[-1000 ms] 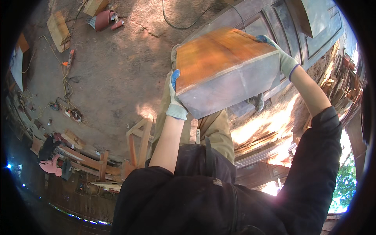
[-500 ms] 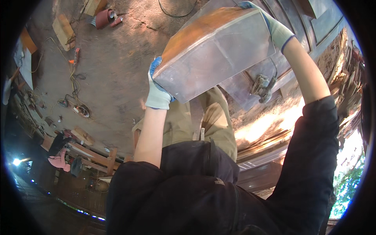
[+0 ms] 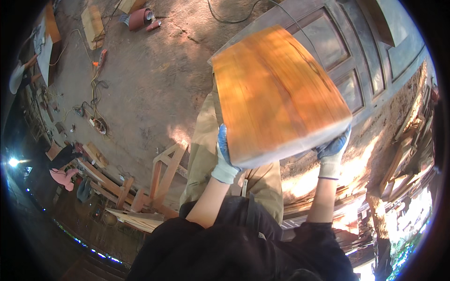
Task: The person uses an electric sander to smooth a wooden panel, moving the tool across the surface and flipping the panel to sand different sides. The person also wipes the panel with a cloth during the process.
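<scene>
Both gloved hands grasp one piece between them: the left hand (image 3: 225,158), thumb side raised, grips the near left corner of a wooden block (image 3: 281,93), while the right hand (image 3: 333,152) clasps it at the near right corner, blue-coated fingers curled along the edge. The block is held in front of the person, partly over the khaki trousers (image 3: 200,150) and partly across the view of a panelled door; whether it touches the door cannot be told. Its broad orange-brown face is turned up toward the viewer, with a narrow pale side facing the person. The narrower-looking end points away, slightly leftward; the grain runs from that end toward the hands, slanting a little rightward. The face appears nearly as wide as long, so the long axis is uncertain. Beyond lies the panelled door (image 3: 323,40), grey-brown and set obliquely at upper right. The ground (image 3: 140,93) is bare, brown and sunlit in patches. It bears a reddish roll (image 3: 138,19), a pale timber offcut (image 3: 93,28), an orange tool (image 3: 100,61) and tangled cords (image 3: 96,110). A wooden frame (image 3: 168,173) stands at lower left; stacked timber (image 3: 405,145) lines the right.
</scene>
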The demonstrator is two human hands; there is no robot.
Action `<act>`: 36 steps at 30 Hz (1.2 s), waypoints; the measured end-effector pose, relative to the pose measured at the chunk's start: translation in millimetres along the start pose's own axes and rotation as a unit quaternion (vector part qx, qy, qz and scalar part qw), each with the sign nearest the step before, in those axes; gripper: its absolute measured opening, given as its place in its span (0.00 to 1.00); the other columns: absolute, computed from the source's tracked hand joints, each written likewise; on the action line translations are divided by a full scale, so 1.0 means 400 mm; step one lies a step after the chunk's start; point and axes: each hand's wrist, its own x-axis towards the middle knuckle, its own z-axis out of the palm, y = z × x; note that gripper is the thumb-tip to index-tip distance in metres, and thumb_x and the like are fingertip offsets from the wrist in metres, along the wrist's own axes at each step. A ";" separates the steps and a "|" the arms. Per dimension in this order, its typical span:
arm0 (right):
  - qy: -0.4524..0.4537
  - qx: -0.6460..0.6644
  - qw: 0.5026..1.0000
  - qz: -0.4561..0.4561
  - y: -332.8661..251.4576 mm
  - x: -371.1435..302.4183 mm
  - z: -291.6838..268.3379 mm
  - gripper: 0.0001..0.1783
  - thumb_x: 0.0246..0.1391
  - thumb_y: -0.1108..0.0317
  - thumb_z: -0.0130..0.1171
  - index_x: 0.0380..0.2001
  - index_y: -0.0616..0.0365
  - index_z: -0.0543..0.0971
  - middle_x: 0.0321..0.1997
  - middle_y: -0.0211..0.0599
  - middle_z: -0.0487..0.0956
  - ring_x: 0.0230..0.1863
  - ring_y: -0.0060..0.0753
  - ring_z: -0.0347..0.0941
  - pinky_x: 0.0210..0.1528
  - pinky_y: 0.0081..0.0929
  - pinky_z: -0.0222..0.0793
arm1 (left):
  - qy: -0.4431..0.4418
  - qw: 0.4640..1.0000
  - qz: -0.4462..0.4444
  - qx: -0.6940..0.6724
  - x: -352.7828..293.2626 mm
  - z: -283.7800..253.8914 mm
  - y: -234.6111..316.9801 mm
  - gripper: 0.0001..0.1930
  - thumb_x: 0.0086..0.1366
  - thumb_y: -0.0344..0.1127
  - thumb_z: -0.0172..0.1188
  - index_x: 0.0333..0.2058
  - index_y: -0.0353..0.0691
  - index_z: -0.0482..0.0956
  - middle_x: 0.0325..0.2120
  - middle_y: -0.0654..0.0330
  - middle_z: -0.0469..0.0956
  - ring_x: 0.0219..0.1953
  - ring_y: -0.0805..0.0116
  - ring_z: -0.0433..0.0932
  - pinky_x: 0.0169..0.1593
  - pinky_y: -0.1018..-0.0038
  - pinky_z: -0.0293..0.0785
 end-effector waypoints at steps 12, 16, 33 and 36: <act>0.063 -0.020 0.998 0.019 0.348 0.280 -0.531 0.28 0.68 0.47 0.47 0.59 0.56 0.71 0.61 0.43 0.73 0.60 0.45 0.71 0.57 0.49 0.73 | 0.122 0.987 0.032 0.095 0.200 -0.425 -0.140 0.26 0.76 0.54 0.44 0.60 0.42 0.71 0.56 0.58 0.77 0.54 0.63 0.78 0.56 0.66 0.77; 0.075 -0.005 0.994 0.075 0.550 0.281 -0.551 0.27 0.67 0.47 0.48 0.58 0.56 0.72 0.59 0.42 0.74 0.58 0.44 0.72 0.56 0.48 0.73 | 0.083 0.988 0.019 0.130 0.248 -0.511 0.041 0.23 0.76 0.50 0.43 0.59 0.41 0.71 0.54 0.58 0.77 0.52 0.63 0.78 0.53 0.67 0.78; 0.139 0.016 0.990 -0.014 0.961 0.355 -0.190 0.23 0.66 0.49 0.51 0.51 0.56 0.77 0.50 0.38 0.79 0.48 0.42 0.76 0.50 0.43 0.73 | 0.120 0.956 0.025 0.267 0.563 -0.735 0.460 0.17 0.79 0.41 0.41 0.57 0.40 0.70 0.49 0.60 0.78 0.46 0.65 0.78 0.47 0.68 0.79; 0.122 -0.004 0.992 -0.029 0.867 0.414 -0.181 0.22 0.66 0.50 0.51 0.50 0.56 0.78 0.48 0.38 0.79 0.47 0.42 0.77 0.49 0.42 0.74 | 0.135 0.935 0.073 0.320 0.582 -0.750 0.399 0.16 0.78 0.43 0.43 0.55 0.42 0.71 0.48 0.61 0.78 0.47 0.66 0.77 0.48 0.68 0.78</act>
